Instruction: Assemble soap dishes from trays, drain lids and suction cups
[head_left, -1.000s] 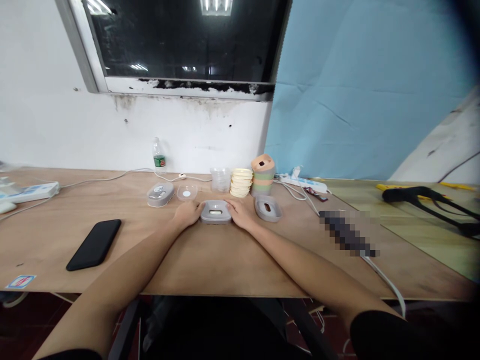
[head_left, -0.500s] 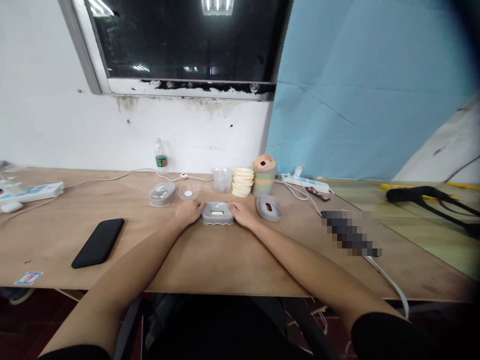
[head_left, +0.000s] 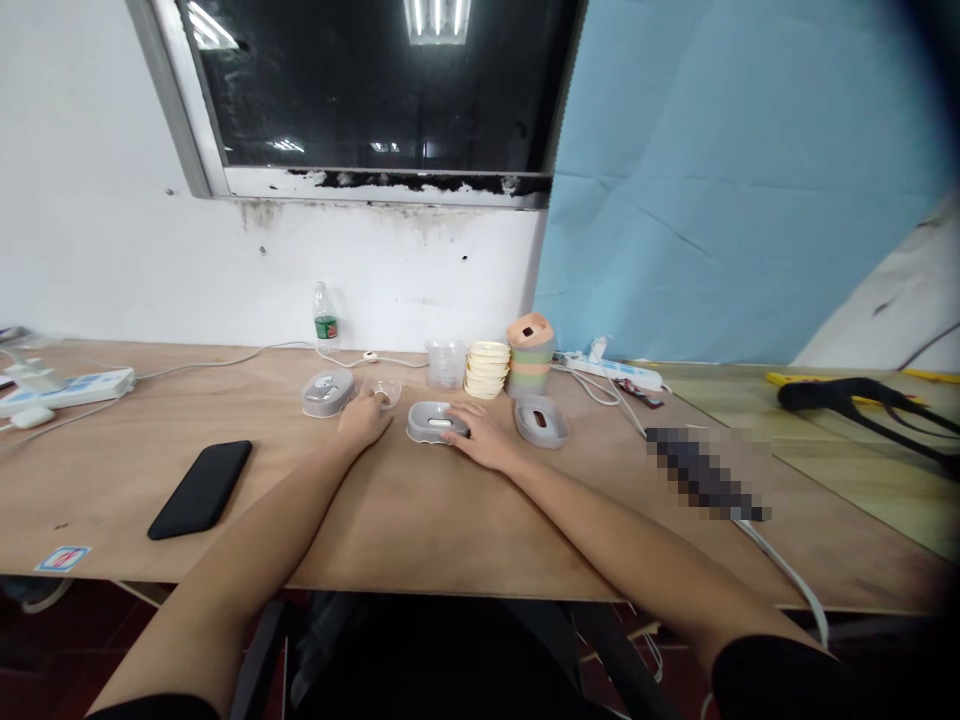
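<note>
A grey oval box [head_left: 429, 422] with a white piece in its middle lies on the wooden table [head_left: 420, 520]. My right hand [head_left: 480, 436] rests on its right side, fingers curled over the rim. My left hand [head_left: 364, 419] has reached up-left to a clear plastic lid [head_left: 387, 390] and grips its near edge, tilting it. A closed grey box [head_left: 327, 392] lies just left of the lid. An open grey base [head_left: 540, 420] lies to the right of my right hand.
Behind the boxes stand a clear cup [head_left: 445, 362], a stack of cream lids [head_left: 486, 368] and a stack of coloured bases [head_left: 529, 354]. A black phone [head_left: 200, 488] lies at left. Power strips [head_left: 71, 388] and cables [head_left: 780, 565] run along the table; a water bottle [head_left: 325, 316] stands by the wall.
My left hand left the grey box and moved up-left onto the clear lid, which is now tilted. My right hand slid further over the box.
</note>
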